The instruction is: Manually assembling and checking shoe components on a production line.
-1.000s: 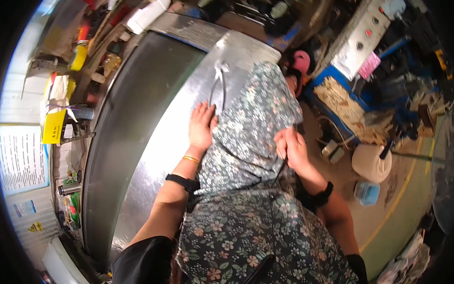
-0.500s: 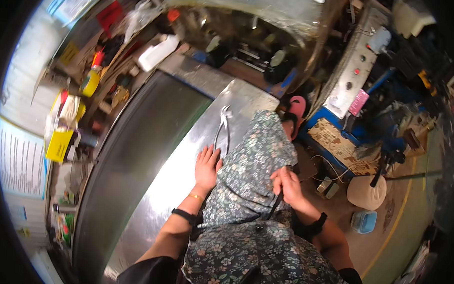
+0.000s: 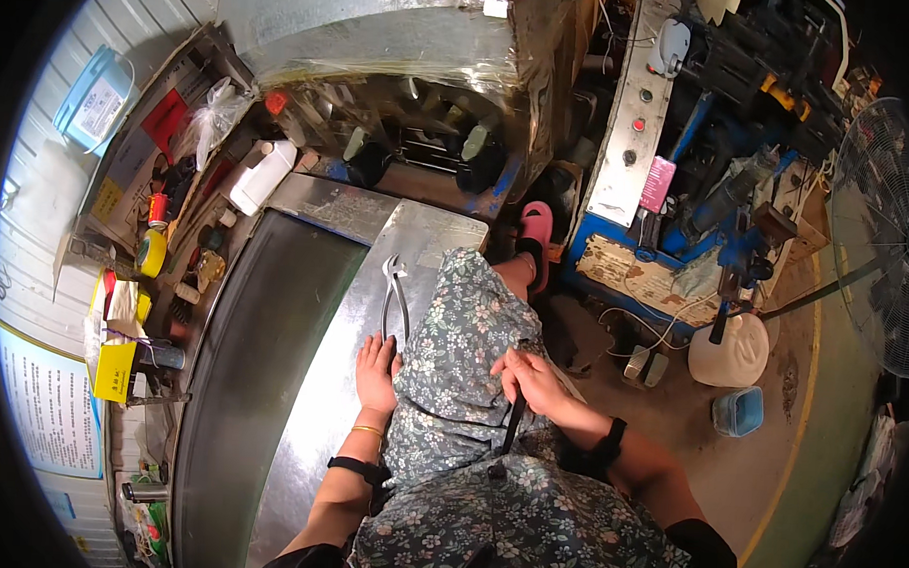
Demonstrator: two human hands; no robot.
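Note:
My left hand (image 3: 375,373) lies flat, fingers stretched, on the shiny metal tabletop (image 3: 315,419). Just beyond its fingertips rests a pair of long-handled metal pincers (image 3: 394,269), jaws pointing away from me. The handle ends reach close to my fingers; whether they touch I cannot tell. Over my lap, my right hand (image 3: 534,381) is closed, its fingers curled around a black strap (image 3: 514,424) that hangs down against the dark floral apron (image 3: 462,354). Black bands circle both wrists.
A dark conveyor belt (image 3: 262,347) runs left of the metal top. Beyond it, a cluttered shelf holds a white jug (image 3: 262,175) and a yellow box (image 3: 116,370). At right stand a control panel (image 3: 630,120), a wire fan (image 3: 882,239), a plastic canister (image 3: 729,351) and a blue tub (image 3: 737,411).
The view has shifted, so the pincers, table and both hands sit further left in the picture. My left hand stays flat by the pincers; my right keeps hold of the strap.

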